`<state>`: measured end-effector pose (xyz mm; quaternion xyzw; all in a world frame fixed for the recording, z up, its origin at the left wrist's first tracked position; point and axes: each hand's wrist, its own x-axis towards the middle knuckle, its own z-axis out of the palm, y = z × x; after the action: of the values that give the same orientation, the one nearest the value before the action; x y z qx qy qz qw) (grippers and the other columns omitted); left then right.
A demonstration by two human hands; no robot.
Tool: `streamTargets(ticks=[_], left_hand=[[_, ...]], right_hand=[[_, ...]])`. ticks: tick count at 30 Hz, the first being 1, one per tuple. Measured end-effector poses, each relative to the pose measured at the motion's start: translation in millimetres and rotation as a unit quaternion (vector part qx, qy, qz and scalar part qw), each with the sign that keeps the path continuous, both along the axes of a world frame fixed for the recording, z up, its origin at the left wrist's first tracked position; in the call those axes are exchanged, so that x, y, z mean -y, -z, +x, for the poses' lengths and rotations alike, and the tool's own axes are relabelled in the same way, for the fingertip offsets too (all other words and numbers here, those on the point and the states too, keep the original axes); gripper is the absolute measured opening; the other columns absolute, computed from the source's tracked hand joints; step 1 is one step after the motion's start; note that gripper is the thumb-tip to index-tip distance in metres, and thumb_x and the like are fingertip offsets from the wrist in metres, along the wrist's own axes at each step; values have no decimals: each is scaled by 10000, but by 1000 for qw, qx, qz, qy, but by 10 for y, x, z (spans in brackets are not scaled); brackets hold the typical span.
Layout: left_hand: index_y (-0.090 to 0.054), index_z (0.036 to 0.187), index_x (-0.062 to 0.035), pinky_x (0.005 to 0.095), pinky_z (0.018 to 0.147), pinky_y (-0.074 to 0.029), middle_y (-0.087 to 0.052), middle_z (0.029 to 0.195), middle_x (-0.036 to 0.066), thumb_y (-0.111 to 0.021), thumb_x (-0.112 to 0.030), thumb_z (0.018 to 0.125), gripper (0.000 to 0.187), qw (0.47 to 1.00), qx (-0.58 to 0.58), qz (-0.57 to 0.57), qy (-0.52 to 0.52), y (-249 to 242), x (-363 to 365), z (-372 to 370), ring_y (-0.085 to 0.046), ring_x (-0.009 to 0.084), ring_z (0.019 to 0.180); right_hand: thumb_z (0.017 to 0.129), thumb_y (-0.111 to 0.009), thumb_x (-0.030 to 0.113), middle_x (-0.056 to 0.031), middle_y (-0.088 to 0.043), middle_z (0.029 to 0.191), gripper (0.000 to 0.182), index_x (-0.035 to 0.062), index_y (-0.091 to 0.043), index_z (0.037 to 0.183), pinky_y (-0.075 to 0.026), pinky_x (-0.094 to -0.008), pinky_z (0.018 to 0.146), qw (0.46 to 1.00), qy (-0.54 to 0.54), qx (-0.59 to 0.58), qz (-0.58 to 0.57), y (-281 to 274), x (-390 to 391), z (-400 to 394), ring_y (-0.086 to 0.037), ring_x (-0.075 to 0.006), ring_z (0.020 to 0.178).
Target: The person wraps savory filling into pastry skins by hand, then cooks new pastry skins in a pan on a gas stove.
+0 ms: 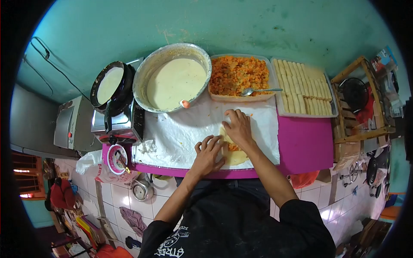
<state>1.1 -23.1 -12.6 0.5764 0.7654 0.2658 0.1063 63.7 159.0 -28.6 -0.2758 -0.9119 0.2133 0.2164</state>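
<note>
A thin pale-yellow crepe wrapper (235, 160) lies on the white sheet, with orange chopped vegetable filling (233, 147) showing near its middle. My left hand (208, 153) grips the left edge of the wrapper, its fingers bent. At the far end, my right hand (239, 128) has its curled fingers on the wrapper's upper part and hides some of it. Behind my right hand stands a plastic tub (241, 99) of the same filling, with a metal spoon (258, 91) resting in it. To its right, a tray (303, 115) holds several rows of rolled crepes.
A large batter pot (140, 96) stands at the back left. Beside it, a black frying pan (97, 101) with a pale crepe sits on the stove (122, 122). A bowl (111, 164) with utensils is at the left edge of the magenta table (305, 142). A wooden rack (342, 124) stands right.
</note>
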Motion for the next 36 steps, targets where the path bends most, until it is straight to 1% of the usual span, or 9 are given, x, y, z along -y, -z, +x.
streamTargets(ticks=[5, 8, 14, 17, 22, 25, 30, 34, 36], left_hand=[[-589, 1287, -154, 520, 1065, -233, -536, 1387, 70, -679, -279, 858, 456, 999, 11, 5, 46, -65, -166, -86, -367, 307, 1370], [-591, 1290, -153, 522, 1063, -250, -544, 1385, 51, -640, -224, 885, 414, 994, -20, 0, 103, -10, -492, -61, -394, 283, 1365], [-619, 1276, -186, 511, 1057, -277, -621, 1296, -1, -633, -140, 866, 413, 956, -115, -7, 271, -49, -1183, 129, -457, 216, 1336], [-728, 1018, -186, 491, 1045, -289, -644, 1029, -7, -682, -161, 826, 199, 942, -129, -53, 306, -129, -1283, 93, -530, 194, 1186], [-731, 927, -184, 487, 1031, -293, -606, 1013, -12, -746, -190, 774, 154, 958, -96, 13, 269, -269, -1065, -50, -536, 206, 1156], [-733, 924, -183, 485, 1027, -292, -606, 1083, -13, -764, -191, 759, 168, 976, -80, 40, 197, -289, -794, -164, -516, 213, 1209], [-722, 1036, -203, 493, 1043, -271, -589, 1270, 1, -727, -175, 794, 244, 987, -60, 31, 143, -220, -513, -117, -469, 235, 1291], [-680, 1113, -184, 495, 1043, -249, -573, 1333, 7, -687, -157, 825, 289, 988, -65, 26, 135, -145, -429, 26, -463, 241, 1308], [-679, 1090, -149, 482, 1049, -232, -574, 1330, 18, -686, -185, 844, 248, 991, -58, 21, 117, -90, -408, 39, -464, 250, 1307]], right_hand=[[841, -720, 228, -109, -607, 1000, 329, 116, -593, 1123, -415, -458, 843, 992, 67, -23, -106, -186, -125, 431, -586, -310, 984], [855, -702, 229, -111, -603, 1018, 340, 118, -587, 1155, -418, -455, 851, 989, 111, 35, -89, -210, -37, 934, -586, -312, 994], [813, -747, 220, -121, -604, 1057, 581, 72, -505, 1320, -434, -437, 862, 977, 162, 48, -132, -155, 432, 1411, -594, -299, 1006], [799, -762, 225, -127, -599, 1059, 655, 56, -468, 1359, -433, -436, 856, 971, 185, 50, -145, -237, 563, 1367, -597, -299, 993], [803, -760, 228, -102, -613, 1012, 570, 70, -510, 1290, -421, -417, 864, 981, 172, 46, -84, -223, 600, 1285, -610, -265, 942], [826, -723, 203, -92, -619, 1024, 387, 72, -567, 1155, -417, -430, 859, 975, 86, 1, -206, -141, 601, 1261, -612, -285, 958], [847, -687, 157, -57, -629, 938, 164, 85, -646, 989, -420, -412, 855, 998, 7, -3, -67, -122, 665, 1199, -624, -274, 895], [865, -676, 156, -72, -640, 918, 165, 86, -665, 1015, -433, -412, 847, 999, -28, -8, -45, -268, 594, 1267, -630, -271, 870], [891, -661, 162, -92, -648, 939, 179, 85, -683, 1050, -452, -403, 828, 991, -22, -8, -132, -330, 469, 1264, -634, -273, 872]])
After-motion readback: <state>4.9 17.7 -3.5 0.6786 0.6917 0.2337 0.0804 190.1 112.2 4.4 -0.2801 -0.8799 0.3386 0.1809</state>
